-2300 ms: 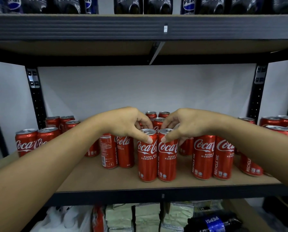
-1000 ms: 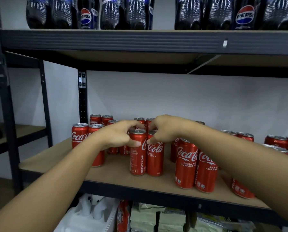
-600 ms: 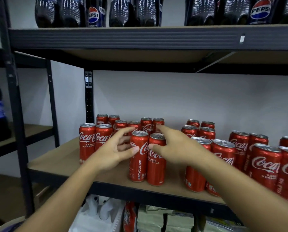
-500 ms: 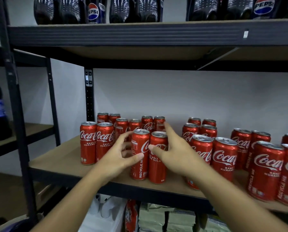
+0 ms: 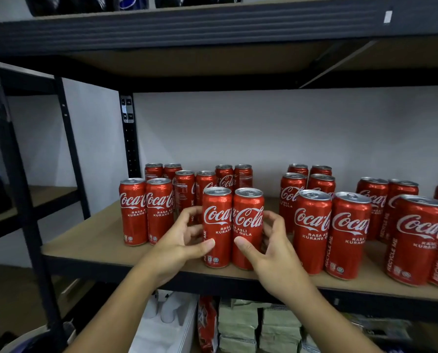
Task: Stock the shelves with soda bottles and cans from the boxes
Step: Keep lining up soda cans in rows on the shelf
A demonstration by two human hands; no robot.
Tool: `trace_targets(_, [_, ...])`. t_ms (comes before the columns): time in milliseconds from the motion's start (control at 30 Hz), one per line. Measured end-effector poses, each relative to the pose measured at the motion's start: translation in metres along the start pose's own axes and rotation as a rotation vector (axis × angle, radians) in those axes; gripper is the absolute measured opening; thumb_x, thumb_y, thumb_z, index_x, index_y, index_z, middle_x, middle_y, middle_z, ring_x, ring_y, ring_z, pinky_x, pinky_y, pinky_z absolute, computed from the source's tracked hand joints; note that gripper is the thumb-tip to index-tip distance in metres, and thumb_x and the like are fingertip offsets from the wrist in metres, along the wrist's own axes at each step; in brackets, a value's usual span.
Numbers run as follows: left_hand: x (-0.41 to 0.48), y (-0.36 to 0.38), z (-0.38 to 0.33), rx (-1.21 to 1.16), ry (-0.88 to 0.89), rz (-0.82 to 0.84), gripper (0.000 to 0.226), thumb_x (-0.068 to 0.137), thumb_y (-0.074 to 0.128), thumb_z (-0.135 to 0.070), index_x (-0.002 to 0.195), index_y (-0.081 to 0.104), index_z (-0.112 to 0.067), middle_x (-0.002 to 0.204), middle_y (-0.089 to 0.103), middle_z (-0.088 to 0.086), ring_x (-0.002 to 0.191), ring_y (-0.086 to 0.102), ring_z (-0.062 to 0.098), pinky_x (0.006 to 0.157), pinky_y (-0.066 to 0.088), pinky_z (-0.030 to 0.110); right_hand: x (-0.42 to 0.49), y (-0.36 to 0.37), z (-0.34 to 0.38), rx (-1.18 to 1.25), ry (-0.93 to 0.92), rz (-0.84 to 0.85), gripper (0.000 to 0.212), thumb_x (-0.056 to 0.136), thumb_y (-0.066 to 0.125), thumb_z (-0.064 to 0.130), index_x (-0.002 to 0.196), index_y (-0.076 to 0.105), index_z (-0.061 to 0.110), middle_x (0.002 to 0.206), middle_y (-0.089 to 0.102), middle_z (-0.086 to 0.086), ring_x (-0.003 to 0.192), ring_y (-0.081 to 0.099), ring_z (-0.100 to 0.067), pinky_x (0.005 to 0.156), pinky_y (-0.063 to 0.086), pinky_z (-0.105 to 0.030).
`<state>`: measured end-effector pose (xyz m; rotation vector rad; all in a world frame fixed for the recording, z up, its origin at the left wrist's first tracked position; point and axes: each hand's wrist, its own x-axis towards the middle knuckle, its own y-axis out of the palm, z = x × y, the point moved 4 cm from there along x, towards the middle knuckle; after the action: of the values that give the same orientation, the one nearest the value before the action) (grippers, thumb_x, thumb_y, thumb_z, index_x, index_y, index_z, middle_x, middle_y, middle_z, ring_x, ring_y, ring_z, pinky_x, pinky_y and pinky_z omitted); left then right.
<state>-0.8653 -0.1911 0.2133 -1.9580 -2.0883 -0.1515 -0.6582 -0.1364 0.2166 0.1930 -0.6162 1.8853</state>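
Left of the left hand [image 5: 182,240], a pair of cans [image 5: 146,210] stood upright on the shelf board [image 5: 90,240]. The left hand grasped the left can [image 5: 216,225], with its thumb low across the front and its fingers curled round the outer side. That can stood upright on the board, touching the right can [image 5: 248,225] beside it. The right hand [image 5: 271,248] grasped the right can the same way, thumb on the front and fingers curled round the far side. Behind both hands, rear cans [image 5: 205,182] stood in rows toward the wall. Right of the right hand, front cans [image 5: 312,230] stood near the board's edge. Above the hands, dark bottles [image 5: 126,2] lined the upper shelf; below the wrists lay pale packets [image 5: 238,324]
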Motion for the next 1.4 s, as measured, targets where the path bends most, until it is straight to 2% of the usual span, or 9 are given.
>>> trace_targets(167, [0.001,0.004,-0.005,0.129,0.046,-0.077,0.065,0.082,0.082,-0.025,0.138,0.050,-0.032,0.130,0.066,-0.012,0.121,0.063,0.004,0.089,0.055,0.021,0.001,-0.002,-0.002,0.018,-0.009,0.053,0.071,0.093,0.069,0.042,0.148,0.023,0.041,0.136,0.049,0.031,0.125,0.048,0.016,0.106,0.045,-0.020])
trace_targets(267, [-0.001,-0.001,-0.001,0.097,0.064,-0.079,0.063,0.085,0.083,-0.028,0.139,0.051,-0.037,0.130,0.067,-0.011,0.124,0.062,0.009,0.095,0.053,0.024,-0.001,-0.005,-0.003,0.031,-0.008,0.097,0.066,0.097,0.063,0.041,0.151,0.025,0.042,0.125,0.050,0.041,0.115,0.047,0.027,0.102,0.044,-0.016])
trace_targets(367, [-0.002,-0.004,0.000,0.061,0.070,-0.061,0.076,0.077,0.084,-0.036,0.143,0.045,-0.037,0.132,0.067,-0.005,0.126,0.061,0.013,0.101,0.051,0.030,-0.003,-0.006,-0.004,0.027,-0.002,0.118,0.064,0.095,0.064,0.049,0.149,0.031,0.048,0.134,0.055,0.031,0.125,0.051,0.013,0.112,0.045,-0.032])
trace_targets(500, [-0.002,-0.002,-0.001,0.158,0.066,-0.078,0.080,0.079,0.088,-0.037,0.145,0.043,-0.036,0.132,0.066,-0.008,0.125,0.062,0.011,0.104,0.052,0.034,-0.002,-0.007,-0.003,-0.080,-0.060,0.042,0.068,0.085,0.074,0.056,0.139,0.033,0.056,0.140,0.049,0.026,0.132,0.049,0.004,0.113,0.045,-0.037])
trace_targets(667, [-0.005,0.000,-0.003,0.194,0.083,-0.094,0.070,0.080,0.084,-0.032,0.140,0.049,-0.035,0.130,0.067,-0.007,0.122,0.063,0.008,0.101,0.053,0.031,-0.004,-0.007,-0.006,0.026,-0.015,0.129,0.069,0.096,0.068,0.033,0.144,0.024,0.055,0.139,0.050,0.031,0.130,0.048,0.012,0.112,0.043,-0.027])
trace_targets(767, [-0.006,0.000,-0.004,0.195,0.090,-0.105,0.070,0.078,0.084,-0.031,0.139,0.050,-0.035,0.128,0.068,-0.008,0.120,0.063,0.005,0.095,0.054,0.024,-0.005,-0.008,-0.005,0.062,0.005,0.119,0.081,0.087,0.074,0.045,0.150,0.023,0.047,0.140,0.048,0.031,0.130,0.049,0.011,0.109,0.045,-0.024])
trace_targets(867, [-0.005,0.001,-0.004,0.196,0.092,-0.114,0.069,0.078,0.085,-0.030,0.137,0.050,-0.035,0.126,0.068,-0.007,0.118,0.064,0.005,0.093,0.054,0.022,-0.005,-0.008,-0.005,0.072,0.026,0.071,0.092,0.074,0.078,0.064,0.148,0.029,0.042,0.145,0.052,0.022,0.133,0.051,0.001,0.113,0.046,-0.038])
trace_targets(1133, [-0.005,0.003,-0.004,0.242,0.105,-0.137,0.069,0.075,0.088,-0.034,0.132,0.049,-0.039,0.120,0.067,-0.020,0.118,0.063,0.003,0.092,0.054,0.021,-0.009,-0.007,-0.002,0.021,0.033,0.120,0.072,0.086,0.071,0.050,0.145,0.029,0.048,0.138,0.053,0.026,0.129,0.052,0.004,0.111,0.047,-0.035])
trace_targets(1400, [-0.006,0.002,-0.004,0.269,0.110,-0.143,0.073,0.074,0.089,-0.031,0.135,0.049,-0.038,0.123,0.067,-0.016,0.119,0.063,0.006,0.093,0.055,0.024,-0.015,-0.009,0.003,-0.133,-0.032,0.031,0.067,0.091,0.072,0.043,0.143,0.031,0.051,0.139,0.050,0.027,0.127,0.049,0.009,0.109,0.046,-0.026])
